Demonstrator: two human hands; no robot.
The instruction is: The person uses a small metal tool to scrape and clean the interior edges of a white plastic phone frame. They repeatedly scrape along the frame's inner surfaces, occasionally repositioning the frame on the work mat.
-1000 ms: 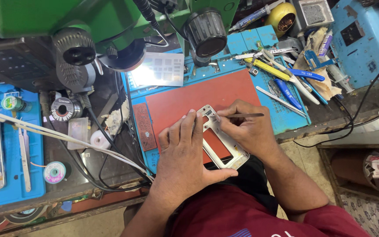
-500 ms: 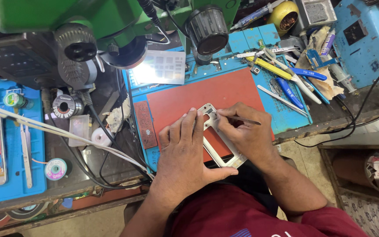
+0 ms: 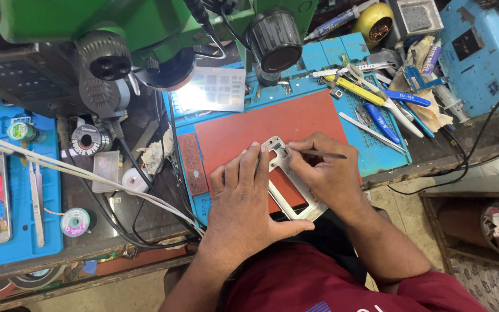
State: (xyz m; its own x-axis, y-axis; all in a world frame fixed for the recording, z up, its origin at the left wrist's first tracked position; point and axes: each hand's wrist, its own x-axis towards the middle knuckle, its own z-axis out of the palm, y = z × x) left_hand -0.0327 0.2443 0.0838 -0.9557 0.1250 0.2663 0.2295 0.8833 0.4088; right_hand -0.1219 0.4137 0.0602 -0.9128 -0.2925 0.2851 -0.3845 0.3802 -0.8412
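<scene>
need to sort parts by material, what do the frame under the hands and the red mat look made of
Frame: looks like metal, matte silver-grey, with thin rigid rails and cut-out openings; painted plastic can't be ruled out. Red mat: probably silicone or rubber, a flat, dull sheet without glare.

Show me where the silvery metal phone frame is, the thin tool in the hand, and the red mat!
silvery metal phone frame (image 3: 287, 193), head view, its long right-hand bar.
thin dark metal tool (image 3: 324, 154), head view, middle of its shaft, held in the right hand (image 3: 324, 173).
red rectangular work mat (image 3: 261, 124), head view, bare upper part.

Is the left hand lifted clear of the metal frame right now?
No: the left hand lies flat on the metal frame, pinning it to the red mat.
</scene>
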